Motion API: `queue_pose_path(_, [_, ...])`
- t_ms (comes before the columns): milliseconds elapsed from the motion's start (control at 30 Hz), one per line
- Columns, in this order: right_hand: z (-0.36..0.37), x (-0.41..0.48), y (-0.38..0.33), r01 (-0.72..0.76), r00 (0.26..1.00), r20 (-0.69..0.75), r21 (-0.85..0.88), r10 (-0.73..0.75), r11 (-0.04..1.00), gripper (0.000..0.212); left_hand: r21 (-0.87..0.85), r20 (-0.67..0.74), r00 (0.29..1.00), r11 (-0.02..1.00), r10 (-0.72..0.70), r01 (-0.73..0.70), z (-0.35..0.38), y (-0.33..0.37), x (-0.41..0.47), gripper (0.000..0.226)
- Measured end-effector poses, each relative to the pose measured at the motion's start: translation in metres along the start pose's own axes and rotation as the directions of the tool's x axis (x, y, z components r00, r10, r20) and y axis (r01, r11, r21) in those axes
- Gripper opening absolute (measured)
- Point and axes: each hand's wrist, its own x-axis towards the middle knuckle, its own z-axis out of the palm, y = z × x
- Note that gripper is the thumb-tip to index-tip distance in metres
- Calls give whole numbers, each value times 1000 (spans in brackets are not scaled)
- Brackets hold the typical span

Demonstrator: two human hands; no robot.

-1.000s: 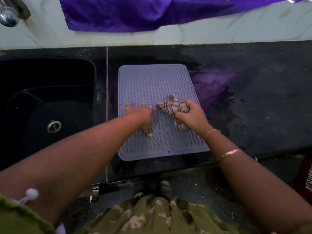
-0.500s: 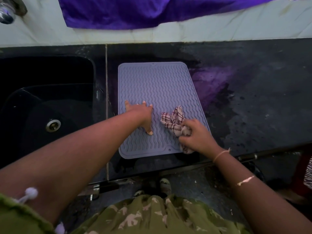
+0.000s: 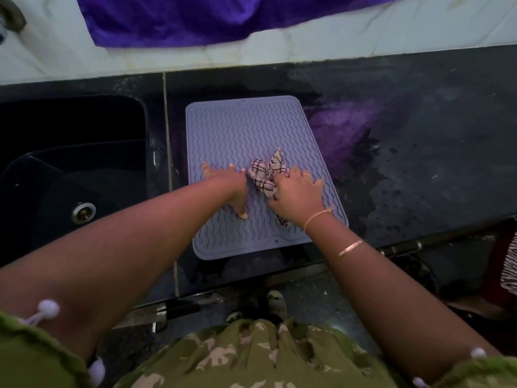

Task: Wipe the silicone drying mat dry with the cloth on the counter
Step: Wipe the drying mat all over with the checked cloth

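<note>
Wiping near the middle, I judge the stroke goes best along the wavy ribs, pressing the cloth [image 3: 264, 172] down into the grooves where water would sit; my left hand [image 3: 232, 186] lies flat on the silicone mat [image 3: 246, 127], fingers [image 3: 207, 168] spread wide, pinning it to the dark speckled bench [image 3: 433, 135] beside the sink [image 3: 70, 169]; my right hand [image 3: 298, 196] grips the checked cloth, bunched under the palm; the mat is lilac, soft-looking, round-cornered, with a raised rim; the woven cloth is crumpled, so I would flatten it for broader contact.
</note>
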Motion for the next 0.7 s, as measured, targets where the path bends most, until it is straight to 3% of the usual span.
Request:
queue_pose_path(133, [-5, -27, 26, 217, 959, 133, 224, -251, 950, 45, -15, -2, 1000, 1000, 15, -15, 1, -2, 1, 115])
queue_pose_path(233, [-7, -49, 51, 240, 910, 251, 331, -330, 913, 44, -16, -5, 1000, 1000, 27, -27, 3, -5, 1, 115])
queue_pose_path(400, [-26, -36, 77, 76, 931, 285, 462, -229, 883, 38, -38, -10, 999, 999, 32, -32, 5, -5, 2, 118])
queue_pose_path(567, [-57, -2, 74, -53, 984, 152, 737, -90, 674, 20, -34, -10, 1000, 999, 21, -21, 3, -4, 2, 118])
queue_pose_path(600, [-60, 6, 71, -69, 979, 181, 732, -97, 678, 18, -34, -7, 1000, 999, 18, -18, 3, -4, 1, 118])
queue_pose_path(667, [-61, 20, 62, -56, 932, 322, 585, -169, 809, 15, -29, -3, 1000, 999, 13, -13, 2, -3, 0, 118])
queue_pose_path(700, [-57, 23, 53, -34, 909, 376, 498, -181, 867, 26, -24, -5, 1000, 1000, 11, -11, 1, -2, -1, 118])
